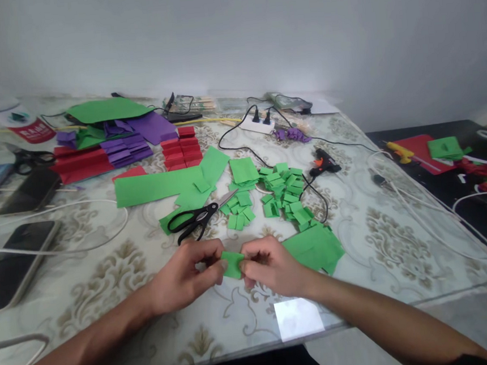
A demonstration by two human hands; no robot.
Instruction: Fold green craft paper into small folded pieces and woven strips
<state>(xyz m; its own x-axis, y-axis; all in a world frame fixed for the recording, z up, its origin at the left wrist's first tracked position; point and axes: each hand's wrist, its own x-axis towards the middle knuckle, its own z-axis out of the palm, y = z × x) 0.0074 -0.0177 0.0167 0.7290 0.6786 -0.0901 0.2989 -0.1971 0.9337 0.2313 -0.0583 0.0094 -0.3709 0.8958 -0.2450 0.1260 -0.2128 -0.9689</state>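
Between my two hands is a small green paper piece (232, 264), held just above the near part of the table. My left hand (187, 272) pinches its left edge with thumb and forefinger. The right edge is pinched by my right hand (274, 266). Just beyond my left hand lie black-handled scissors (201, 215), their blades slightly apart and pointing to the right. Small cut green pieces (284, 187) are heaped past my hands. To the right of my right hand rests a stack of larger green sheets (315, 247).
Long green strips (158, 185), folded red paper (181, 151) and purple paper (126, 150) lie at the back left. A black glue gun (324, 164) with its cord sits right of the pieces. Phones (18, 264), a bottle (25, 122), a power strip (258, 124) and white cables surround these.
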